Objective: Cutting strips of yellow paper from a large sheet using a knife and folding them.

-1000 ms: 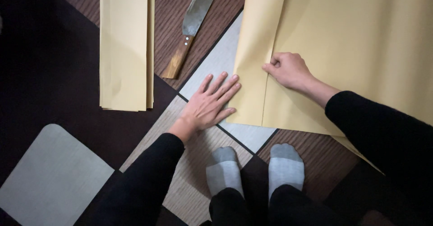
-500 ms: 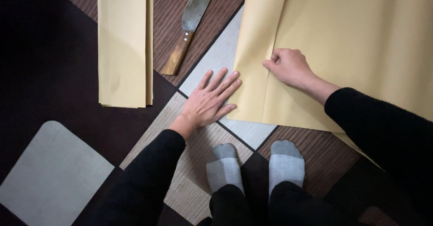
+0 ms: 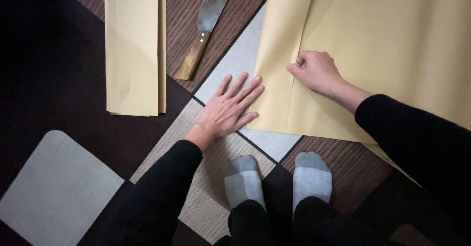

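Observation:
A large tan paper sheet [image 3: 382, 40] lies on the patterned floor at the upper right, with a narrow strip folded over along its left edge. My left hand [image 3: 228, 108] lies flat with fingers spread, its fingertips touching the folded strip's left edge. My right hand [image 3: 316, 71] is curled into a loose fist and presses on the sheet at the crease. Both arms wear black sleeves.
A stack of folded tan paper strips [image 3: 133, 44] lies at the upper left. A large knife with a wooden handle [image 3: 203, 27] rests between the stack and the sheet. My feet in grey socks [image 3: 277, 177] stand at the bottom centre.
My left hand has slid slightly toward the paper's folded edge. My right hand stays pressed on the crease.

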